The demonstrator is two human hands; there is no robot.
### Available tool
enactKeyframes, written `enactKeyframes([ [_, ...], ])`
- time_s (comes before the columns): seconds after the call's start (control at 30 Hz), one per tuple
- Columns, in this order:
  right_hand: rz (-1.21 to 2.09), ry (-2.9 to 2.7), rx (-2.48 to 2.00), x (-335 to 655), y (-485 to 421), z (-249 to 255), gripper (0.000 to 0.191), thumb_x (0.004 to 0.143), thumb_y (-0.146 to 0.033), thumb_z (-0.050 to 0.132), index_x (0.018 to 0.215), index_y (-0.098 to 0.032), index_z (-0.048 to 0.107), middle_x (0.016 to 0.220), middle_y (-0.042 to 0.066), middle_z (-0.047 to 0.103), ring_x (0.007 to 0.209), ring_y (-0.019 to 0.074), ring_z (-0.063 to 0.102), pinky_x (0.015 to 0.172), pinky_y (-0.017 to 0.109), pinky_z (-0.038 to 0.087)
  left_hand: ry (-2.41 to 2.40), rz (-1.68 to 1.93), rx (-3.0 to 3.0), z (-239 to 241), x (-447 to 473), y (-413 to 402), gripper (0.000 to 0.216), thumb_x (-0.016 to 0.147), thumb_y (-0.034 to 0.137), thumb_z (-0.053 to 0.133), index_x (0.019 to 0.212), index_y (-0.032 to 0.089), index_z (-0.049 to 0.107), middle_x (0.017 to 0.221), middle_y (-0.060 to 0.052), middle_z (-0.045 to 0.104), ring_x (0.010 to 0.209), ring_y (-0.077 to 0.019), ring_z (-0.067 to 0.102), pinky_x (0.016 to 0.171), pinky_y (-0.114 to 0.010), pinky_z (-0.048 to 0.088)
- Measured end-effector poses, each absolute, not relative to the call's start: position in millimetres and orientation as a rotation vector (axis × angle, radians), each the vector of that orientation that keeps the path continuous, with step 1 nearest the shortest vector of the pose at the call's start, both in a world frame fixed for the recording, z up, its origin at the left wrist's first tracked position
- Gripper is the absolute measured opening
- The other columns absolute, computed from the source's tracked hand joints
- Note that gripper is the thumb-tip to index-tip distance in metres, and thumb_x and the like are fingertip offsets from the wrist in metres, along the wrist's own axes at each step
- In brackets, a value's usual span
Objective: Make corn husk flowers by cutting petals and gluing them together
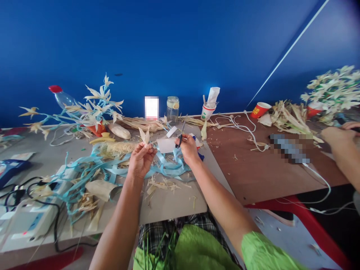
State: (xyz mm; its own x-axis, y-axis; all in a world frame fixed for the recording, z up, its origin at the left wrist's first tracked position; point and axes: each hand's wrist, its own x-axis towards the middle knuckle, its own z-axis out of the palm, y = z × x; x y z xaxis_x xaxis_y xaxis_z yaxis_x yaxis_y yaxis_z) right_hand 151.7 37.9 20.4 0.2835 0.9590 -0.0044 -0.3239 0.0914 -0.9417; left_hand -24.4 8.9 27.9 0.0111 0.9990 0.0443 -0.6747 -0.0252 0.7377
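My left hand (142, 159) pinches a small pale corn husk flower (144, 135) upright between thumb and fingers. To its right, my right hand (189, 148) is closed on a pair of scissors (181, 139), dark-handled, with the blades pointing up. The scissors and the flower are apart. Light blue ribbon (168, 168) lies loosely looped on the table below and between both hands. Just behind the hands is a white piece of card (165, 145). Scraps of husk (157, 184) are scattered in front of it.
A branch of husk flowers (98, 93) stands at the left near a power strip (42, 213) with black cables. A glass jar (172, 109) and a cup (208, 111) line the blue wall. At right are a phone-like device (289, 149) and another person's hand (337, 135).
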Motion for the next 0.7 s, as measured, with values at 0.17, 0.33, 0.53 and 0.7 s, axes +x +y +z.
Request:
enactKeyframes([
  [0.17,1.002,-0.722,-1.162,166,42,22,0.034,0.056,-0.032,0.068,0.078,-0.020,0.047,0.054,-0.008,0.053,0.048,0.0084,0.046,0.049,0.023,0.033,0.609,1.474,0.696,30,-21,6,0.022,0.062,0.018,0.075,0.071,0.019,0.056,0.065,0.003,0.056,0.057,-0.0064,0.050,0.067,-0.027,0.048],
  [0.33,1.205,-0.965,-1.098,153,27,31,0.040,0.065,-0.039,0.067,0.096,-0.019,0.052,0.058,-0.006,0.057,0.057,0.0117,0.054,0.057,0.024,0.040,0.685,1.493,0.809,29,-15,5,0.023,0.061,0.021,0.078,0.072,0.020,0.057,0.062,0.003,0.055,0.057,-0.0079,0.052,0.064,-0.025,0.047],
  [0.53,1.255,-1.025,-0.886,144,22,35,0.044,0.061,-0.039,0.072,0.098,-0.019,0.057,0.071,-0.003,0.063,0.068,0.0130,0.059,0.066,0.026,0.045,0.809,1.478,0.947,19,-10,7,0.024,0.063,0.026,0.077,0.076,0.018,0.058,0.064,0.002,0.058,0.058,-0.0076,0.055,0.062,-0.022,0.045],
  [0.7,1.302,-1.003,-0.815,140,22,35,0.048,0.056,-0.032,0.074,0.099,-0.020,0.055,0.072,-0.004,0.063,0.067,0.0130,0.060,0.064,0.026,0.047,0.862,1.419,1.113,13,-6,6,0.022,0.066,0.028,0.075,0.077,0.017,0.060,0.062,0.002,0.060,0.057,-0.0082,0.055,0.060,-0.021,0.043],
])
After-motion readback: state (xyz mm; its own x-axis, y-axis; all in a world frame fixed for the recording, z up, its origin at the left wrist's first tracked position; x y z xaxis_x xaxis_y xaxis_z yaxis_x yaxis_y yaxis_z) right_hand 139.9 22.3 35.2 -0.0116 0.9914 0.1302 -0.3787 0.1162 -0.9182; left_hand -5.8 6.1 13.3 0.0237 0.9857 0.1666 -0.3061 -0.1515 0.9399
